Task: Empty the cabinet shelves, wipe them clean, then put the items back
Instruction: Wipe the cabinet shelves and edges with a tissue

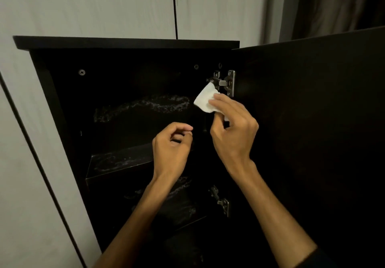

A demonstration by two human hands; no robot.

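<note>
Hinge [226, 83] just beside tissue [205, 99], door [312, 122] open

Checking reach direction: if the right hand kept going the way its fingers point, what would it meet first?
Probably the upper hinge: the right hand pinches the white wipe, whose tip already overlaps it. Depth unclear.

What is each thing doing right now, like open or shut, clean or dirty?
Cabinet door: swung open to the right.
Upper shelf: bare, with whitish smears.
Cabinet back panel: streaked with whitish residue.
White wipe: crumpled, held up near the upper hinge.
Right hand: pinches the wipe.
Left hand: loosely curled, holds nothing.
</note>
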